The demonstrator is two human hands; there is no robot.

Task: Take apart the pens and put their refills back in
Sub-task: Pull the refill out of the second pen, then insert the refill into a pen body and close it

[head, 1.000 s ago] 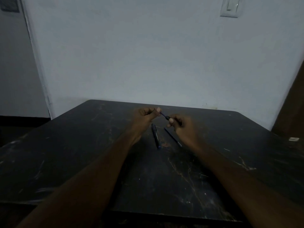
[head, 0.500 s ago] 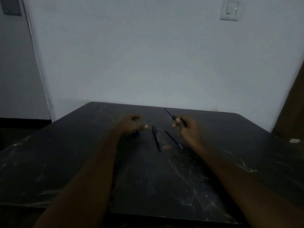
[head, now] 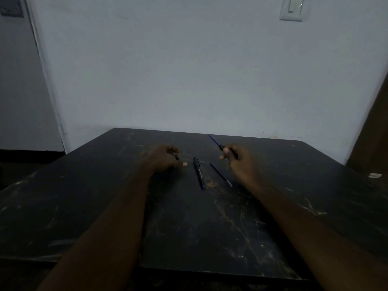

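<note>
On the dark scratched table, my right hand grips a dark pen part with its thin blue refill sticking out up and to the left, raised above the table. My left hand rests low on the table with fingers curled around a small dark pen piece, thumb stretched out to the right. Between the hands lies a whole dark pen, pointing towards me. Just right of it lies a loose thin refill with a pale tip.
A pale wall stands right behind the table's far edge, with a light switch high on the right. A small white object sits near the table's right edge. A dark door frame rises at the far right.
The hands were together on one pen; they have pulled apart. My left hand dropped left to the table with a small piece, my right hand moved right with the refill showing.
</note>
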